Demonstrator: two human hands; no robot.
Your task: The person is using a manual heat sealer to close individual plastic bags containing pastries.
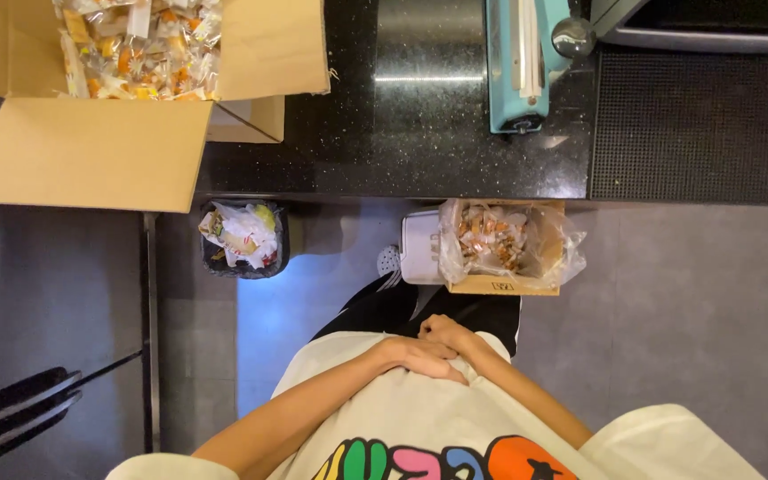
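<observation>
Hands resting against shirt (420, 418) at belly: left hand (420, 357) lying flat, open, over right hand (444, 333), whose grip cannot be told. Bagged snack box (504, 249) sitting on floor just beyond. Bin (244, 238) standing far left, under counter (420, 151).

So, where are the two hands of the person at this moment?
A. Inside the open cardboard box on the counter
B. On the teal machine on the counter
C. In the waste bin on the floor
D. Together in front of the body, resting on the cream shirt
D: the left hand lies over the right hand against the cream shirt, holding nothing, well apart from the cardboard box, the teal machine and the waste bin.
</observation>
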